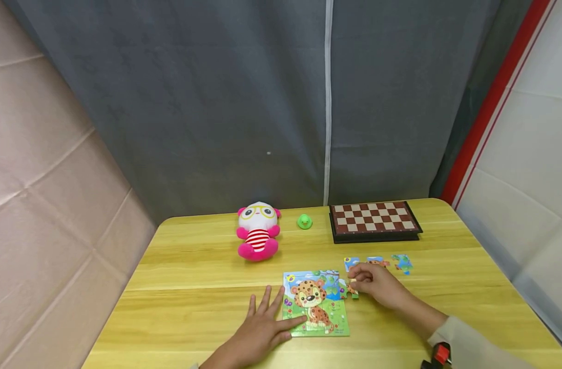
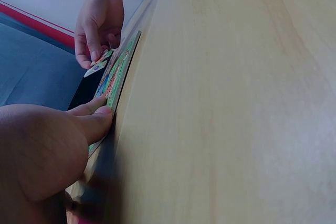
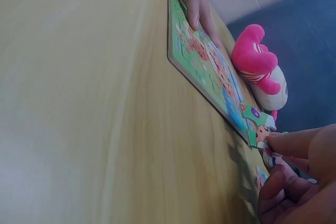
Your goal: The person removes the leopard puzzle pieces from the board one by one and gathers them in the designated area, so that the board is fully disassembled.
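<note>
A square leopard picture board (image 1: 315,302) lies flat on the table. My left hand (image 1: 257,330) is spread at its left edge, with the thumb and a finger resting on the board; in the left wrist view that hand (image 2: 47,145) looms large and close. Just off the board's right edge, my right hand (image 1: 377,284) pinches a jigsaw piece (image 1: 351,289) between thumb and fingers. The right wrist view shows this piece (image 3: 257,124) held tilted above the board's corner, with green, purple and spotted orange printing.
Several loose jigsaw pieces (image 1: 402,263) lie beyond my right hand. Farther back stand a pink and white plush toy (image 1: 258,233), a small green toy (image 1: 305,221) and a folded chessboard (image 1: 374,219). A grey curtain (image 1: 216,113) hangs behind the wooden table (image 1: 170,287).
</note>
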Demonstrator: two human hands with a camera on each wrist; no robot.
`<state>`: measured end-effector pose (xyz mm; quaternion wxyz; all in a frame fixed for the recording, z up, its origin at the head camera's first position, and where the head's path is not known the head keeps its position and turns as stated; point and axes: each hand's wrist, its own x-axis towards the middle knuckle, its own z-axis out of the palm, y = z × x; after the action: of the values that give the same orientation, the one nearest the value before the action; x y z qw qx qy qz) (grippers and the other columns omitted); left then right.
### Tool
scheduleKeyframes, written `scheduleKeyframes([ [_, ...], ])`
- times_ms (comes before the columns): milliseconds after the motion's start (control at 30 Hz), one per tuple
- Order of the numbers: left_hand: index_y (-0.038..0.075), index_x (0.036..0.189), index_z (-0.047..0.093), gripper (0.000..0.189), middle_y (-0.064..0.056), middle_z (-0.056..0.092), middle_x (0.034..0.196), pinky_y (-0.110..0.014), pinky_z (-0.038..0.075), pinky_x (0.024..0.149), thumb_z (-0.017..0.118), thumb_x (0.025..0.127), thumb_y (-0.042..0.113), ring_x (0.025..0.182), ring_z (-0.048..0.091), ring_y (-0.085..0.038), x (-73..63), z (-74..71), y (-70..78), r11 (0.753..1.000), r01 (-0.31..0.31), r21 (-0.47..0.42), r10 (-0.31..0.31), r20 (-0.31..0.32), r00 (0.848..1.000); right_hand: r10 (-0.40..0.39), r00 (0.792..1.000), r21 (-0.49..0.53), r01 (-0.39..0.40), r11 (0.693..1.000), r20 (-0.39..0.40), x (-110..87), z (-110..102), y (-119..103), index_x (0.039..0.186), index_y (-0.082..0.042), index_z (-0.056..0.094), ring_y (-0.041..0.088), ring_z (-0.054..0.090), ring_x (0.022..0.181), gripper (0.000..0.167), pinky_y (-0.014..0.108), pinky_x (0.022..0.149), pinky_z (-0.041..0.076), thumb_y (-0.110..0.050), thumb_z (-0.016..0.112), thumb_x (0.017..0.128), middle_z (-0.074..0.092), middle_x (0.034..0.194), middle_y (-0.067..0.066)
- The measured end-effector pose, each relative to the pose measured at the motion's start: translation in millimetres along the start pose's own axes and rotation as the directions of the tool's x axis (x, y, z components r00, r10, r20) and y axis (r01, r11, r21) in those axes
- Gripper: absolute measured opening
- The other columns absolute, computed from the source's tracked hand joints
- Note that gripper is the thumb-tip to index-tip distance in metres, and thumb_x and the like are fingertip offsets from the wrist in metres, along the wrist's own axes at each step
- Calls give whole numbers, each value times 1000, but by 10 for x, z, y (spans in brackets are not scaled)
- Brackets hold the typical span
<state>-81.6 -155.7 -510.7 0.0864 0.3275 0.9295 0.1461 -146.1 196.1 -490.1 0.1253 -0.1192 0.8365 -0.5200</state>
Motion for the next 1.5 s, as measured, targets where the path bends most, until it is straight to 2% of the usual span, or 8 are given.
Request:
scheduleKeyframes([
  [200, 59, 151, 36, 46, -19, 5, 172, -82, 7, 112, 42, 106, 50, 152, 2, -56, 3, 3, -3, 1000, 0, -1, 0, 1, 1000, 18, 1000, -54, -19, 998, -25, -57, -84, 54, 109, 2, 69, 15, 59, 83, 20, 24, 69, 52, -9, 74, 94, 66, 95, 6],
  [500, 60, 151, 35, 46, -19, 5, 172, -83, 7, 111, 42, 106, 51, 152, 3, -57, 4, 36, -14, 1000, -6, 0, 6, 4, 1000, -25, 999, -154, 17, 988, -48, -73, -110, 164, 105, -4, 72, 10, 56, 78, 13, 24, 66, 49, -8, 75, 93, 66, 93, 1],
  [667, 61, 151, 35, 46, -20, 5, 172, -83, 7, 111, 43, 106, 51, 153, 3, -57, 2, 30, -7, 1000, -2, -5, 2, 6, 1000, -32, 998, -172, 22, 985, -60, -67, -99, 199, 104, -7, 72, 8, 55, 78, 11, 23, 65, 47, -9, 75, 93, 67, 96, 0],
  [967, 61, 151, 35, 46, -20, 6, 172, -83, 7, 111, 43, 106, 50, 152, 4, -57, 1, 21, 0, 1000, 0, -3, 0, 5, 1000, -64, 993, -207, 43, 977, -95, -102, -62, 211, 101, -11, 73, 8, 44, 71, 11, 24, 62, 40, -10, 78, 91, 62, 95, 0],
  [1200, 60, 151, 36, 47, -21, 8, 171, -84, 10, 110, 44, 106, 49, 152, 6, -58, -8, 58, -27, 1000, -22, 16, 22, -26, 999, -55, 994, -220, 34, 975, -90, -109, -64, 216, 100, -12, 74, 10, 44, 72, 10, 24, 62, 39, -9, 78, 91, 57, 91, -1],
  [1500, 60, 151, 35, 46, -20, 7, 171, -84, 10, 110, 43, 106, 50, 152, 5, -58, -7, 67, -40, 1000, -24, 16, 24, -25, 999, -65, 993, -256, 39, 966, -96, -98, -60, 236, 99, -14, 74, 9, 44, 71, 10, 24, 62, 39, -9, 78, 91, 55, 87, -2],
])
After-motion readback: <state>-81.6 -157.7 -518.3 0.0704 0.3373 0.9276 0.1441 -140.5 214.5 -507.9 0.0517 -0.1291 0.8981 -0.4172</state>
